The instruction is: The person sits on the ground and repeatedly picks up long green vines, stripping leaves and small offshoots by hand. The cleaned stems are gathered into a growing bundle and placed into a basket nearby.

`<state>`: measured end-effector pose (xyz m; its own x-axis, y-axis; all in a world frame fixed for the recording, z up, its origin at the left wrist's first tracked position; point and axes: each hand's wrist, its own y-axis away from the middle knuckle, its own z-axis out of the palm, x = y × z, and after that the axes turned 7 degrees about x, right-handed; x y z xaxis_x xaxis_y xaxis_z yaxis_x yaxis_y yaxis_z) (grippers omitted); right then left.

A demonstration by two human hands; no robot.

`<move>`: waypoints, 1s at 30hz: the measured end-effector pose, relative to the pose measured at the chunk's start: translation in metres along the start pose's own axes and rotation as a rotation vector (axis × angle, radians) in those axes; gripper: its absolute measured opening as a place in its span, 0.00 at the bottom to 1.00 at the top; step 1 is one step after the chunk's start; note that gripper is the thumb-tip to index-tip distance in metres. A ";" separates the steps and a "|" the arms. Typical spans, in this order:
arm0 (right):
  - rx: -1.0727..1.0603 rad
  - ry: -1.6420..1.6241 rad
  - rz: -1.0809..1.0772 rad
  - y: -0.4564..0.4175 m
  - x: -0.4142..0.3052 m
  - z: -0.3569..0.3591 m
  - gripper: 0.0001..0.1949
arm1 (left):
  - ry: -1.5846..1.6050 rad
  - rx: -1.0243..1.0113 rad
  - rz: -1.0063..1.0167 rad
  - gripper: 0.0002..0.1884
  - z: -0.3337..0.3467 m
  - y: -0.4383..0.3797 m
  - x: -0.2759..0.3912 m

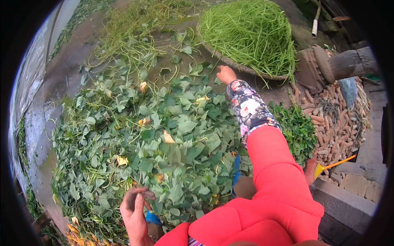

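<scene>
My left hand [137, 209] is raised over the lower edge of a broad heap of green sweet potato leaves [181, 126]. Its fingers are loosely curled and apart, with dark-stained tips and nothing seen in them. Stretched far forward, my right hand [226, 74] is beside the rim of a round woven basket [243, 65]. Thin green leaf stalks [249, 33] are piled high in that basket. The right fingers are bent downward, and whether they hold anything is not visible. Yellowed leaves [168, 137] are scattered through the heap.
Loose vines and stalks [132, 33] lie at the far side. To the right are a smaller leaf pile [294, 132], stripped maize cobs [332, 123], a broom with an orange handle [340, 161] and a wooden post [351, 63]. Yellow maize ears [78, 236] lie lower left; plastic sheeting [30, 73] hangs left.
</scene>
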<state>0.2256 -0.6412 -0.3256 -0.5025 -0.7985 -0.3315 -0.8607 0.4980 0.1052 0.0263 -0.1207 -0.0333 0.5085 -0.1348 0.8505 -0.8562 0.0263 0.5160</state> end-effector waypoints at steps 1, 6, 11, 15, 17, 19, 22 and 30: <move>0.061 -0.016 0.044 -0.014 0.002 0.015 0.24 | -0.009 -0.002 -0.030 0.11 0.003 -0.008 -0.004; 0.141 -0.148 0.087 -0.062 0.019 0.065 0.23 | 0.017 -0.063 -0.137 0.13 0.004 -0.051 -0.031; 0.318 -0.177 0.012 -0.047 0.016 0.073 0.16 | -0.004 -0.058 -0.201 0.12 0.010 -0.074 -0.031; 0.311 -0.368 -0.090 0.010 0.008 0.030 0.13 | -0.031 -0.126 -0.186 0.12 0.011 -0.077 -0.023; 0.212 -0.508 -0.037 0.016 -0.015 -0.013 0.14 | -0.048 -0.134 -0.195 0.12 0.010 -0.068 -0.019; 0.318 -0.694 0.109 -0.010 0.001 -0.074 0.16 | -0.063 -0.250 -0.192 0.12 0.009 -0.061 -0.012; 0.354 -0.418 0.056 0.000 -0.004 -0.147 0.18 | -0.061 -0.347 -0.219 0.11 -0.002 -0.030 -0.007; -0.200 -0.137 -0.473 0.334 -0.118 -0.177 0.17 | -0.432 -0.431 0.698 0.13 -0.042 0.054 0.003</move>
<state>-0.0172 -0.4401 -0.0857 -0.0517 -0.8623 -0.5038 -0.9962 0.0089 0.0870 -0.0145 -0.0776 0.0013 -0.2617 -0.3049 0.9157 -0.8032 0.5949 -0.0314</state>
